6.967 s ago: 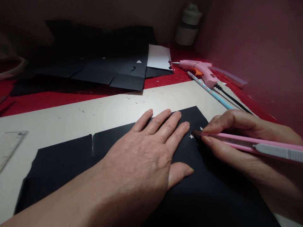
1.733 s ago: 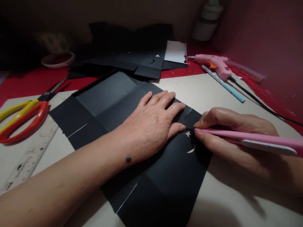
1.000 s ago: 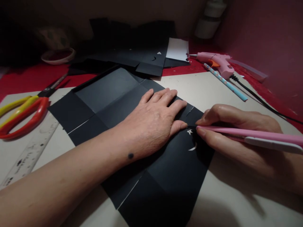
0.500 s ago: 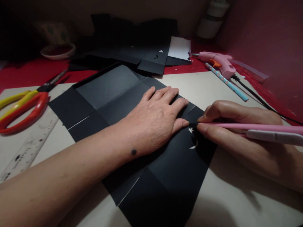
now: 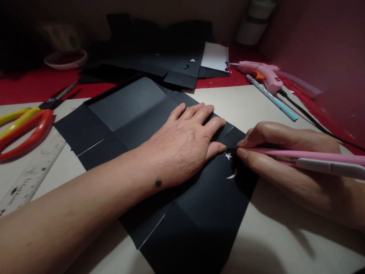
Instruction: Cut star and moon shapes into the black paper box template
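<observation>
A sheet of black card [image 5: 211,201] with fold lines and slits lies in front of me. My left hand [image 5: 188,142] rests flat on it, fingers spread and pressing down. My right hand [image 5: 296,182] pinches a slim pink craft knife [image 5: 322,156] with a pale grey part along its side. The knife's tip meets the card near my left thumb and is hard to make out against the black. Just below it, a star-shaped cutout [image 5: 228,156] and a crescent cutout [image 5: 232,175] show pale through the card.
Red-and-yellow scissors [image 5: 40,121] and a clear ruler [image 5: 31,179] lie at left. At the back are more black card pieces [image 5: 159,66], a white piece [image 5: 215,57] and a round-rimmed dish [image 5: 65,64]. A pink glue gun [image 5: 262,72] and a blue patterned stick [image 5: 272,98] lie at right.
The whole view has shifted slightly, so the card and the things at left appear a little further left. Both hands keep nearly the same pose on the card.
</observation>
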Tool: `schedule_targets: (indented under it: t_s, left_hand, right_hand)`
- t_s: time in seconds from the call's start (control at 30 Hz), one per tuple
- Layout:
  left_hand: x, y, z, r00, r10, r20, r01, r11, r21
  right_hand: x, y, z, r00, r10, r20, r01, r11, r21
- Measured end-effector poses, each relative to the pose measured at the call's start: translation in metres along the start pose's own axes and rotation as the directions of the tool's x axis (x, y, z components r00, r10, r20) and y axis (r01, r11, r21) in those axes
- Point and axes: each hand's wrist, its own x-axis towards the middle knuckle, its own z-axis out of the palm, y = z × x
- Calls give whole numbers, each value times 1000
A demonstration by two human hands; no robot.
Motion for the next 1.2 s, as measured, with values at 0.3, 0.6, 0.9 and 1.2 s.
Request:
schedule_targets:
  t_s: [0.3, 0.6, 0.9, 1.2]
  left_hand:
    - [0, 1, -1, 1000, -10, 17, 10, 1000, -3]
    - [0, 1, -1, 1000, -7, 13, 7, 1000, -1]
    - [0, 1, 0, 1000, -6, 0, 6, 1000, 4]
    - [-1, 0, -1, 1000, -1, 7, 1, 1000, 0]
  right_hand:
    - [-2, -1, 0, 1000, 0, 2, 0, 999, 34]
    - [-2, 4, -2, 999, -49, 16, 48, 996, 71]
    - [0, 6, -7, 995, -77, 70, 74, 996, 49]
    - [0, 2, -4, 999, 1, 33, -3, 998, 68]
